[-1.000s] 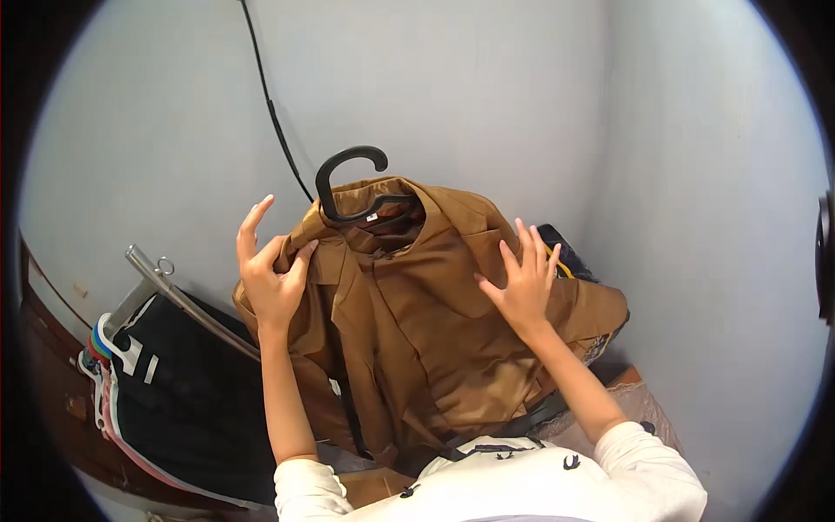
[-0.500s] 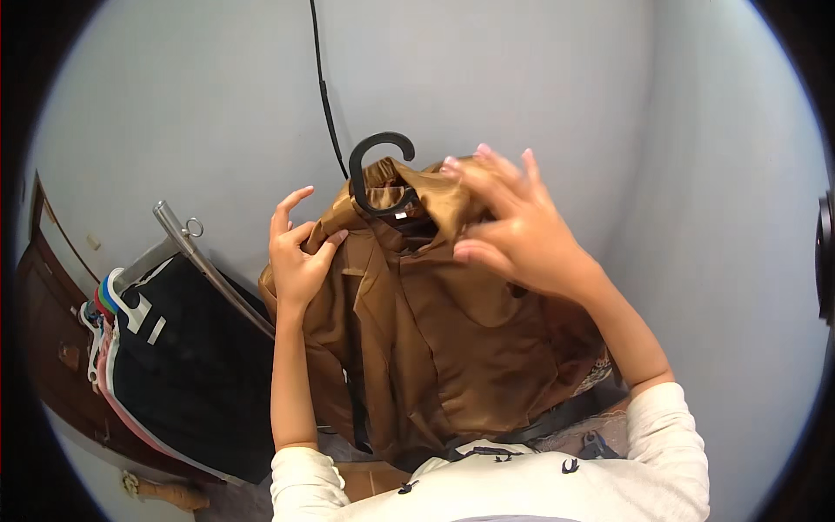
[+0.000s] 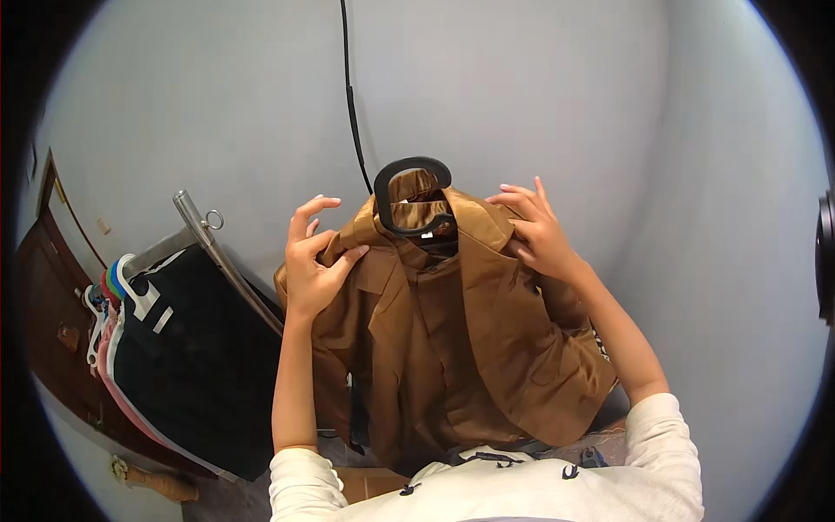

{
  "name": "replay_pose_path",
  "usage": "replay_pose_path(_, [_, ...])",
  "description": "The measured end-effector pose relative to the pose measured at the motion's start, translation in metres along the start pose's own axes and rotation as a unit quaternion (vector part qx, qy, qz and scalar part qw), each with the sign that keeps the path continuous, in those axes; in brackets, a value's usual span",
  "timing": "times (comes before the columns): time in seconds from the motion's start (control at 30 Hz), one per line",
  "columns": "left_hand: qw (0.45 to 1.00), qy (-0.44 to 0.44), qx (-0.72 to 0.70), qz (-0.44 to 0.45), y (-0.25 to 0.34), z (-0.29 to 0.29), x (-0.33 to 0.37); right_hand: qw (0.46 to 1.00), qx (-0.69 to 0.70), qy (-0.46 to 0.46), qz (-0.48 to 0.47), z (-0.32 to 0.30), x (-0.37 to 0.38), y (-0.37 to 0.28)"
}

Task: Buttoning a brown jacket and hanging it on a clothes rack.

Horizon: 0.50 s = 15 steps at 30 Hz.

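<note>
A shiny brown jacket hangs in front of me on a black hanger with a wide curved hook. Both lapels lie down its front, and a small white tag shows inside the neck. My left hand pinches the jacket at the shoulder beside the collar, thumb in front and the other fingers raised. At the opposite shoulder, my right hand is closed on the collar edge, its thumb partly hidden by the cloth.
To the left, a metal rail carries dark clothes on a white hanger and several more hangers. A black cable runs down the pale wall. A brown door stands at the far left.
My right hand has moved outward and laid the right lapel, earlier folded up near the collar, down over the jacket front. My left hand keeps its pinch at the left shoulder.
</note>
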<state>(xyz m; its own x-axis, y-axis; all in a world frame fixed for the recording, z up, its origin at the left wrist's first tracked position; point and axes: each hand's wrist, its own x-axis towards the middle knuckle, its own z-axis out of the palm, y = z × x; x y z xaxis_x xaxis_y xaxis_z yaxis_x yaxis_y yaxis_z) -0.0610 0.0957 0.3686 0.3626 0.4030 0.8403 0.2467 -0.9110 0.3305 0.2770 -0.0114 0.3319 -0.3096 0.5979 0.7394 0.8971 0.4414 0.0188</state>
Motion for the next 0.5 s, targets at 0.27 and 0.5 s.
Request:
replay_pose_path(0.27, [0.989,-0.068,0.126,0.022,0.002,-0.026,0.005,0.994,0.088,0.059,0.036,-0.048,0.015,0.004])
replay_pose_path(0.5, [0.996,-0.064,0.068,0.011,0.000,-0.037,0.007,0.998,0.027,0.062,0.011,-0.073,0.030,-0.006])
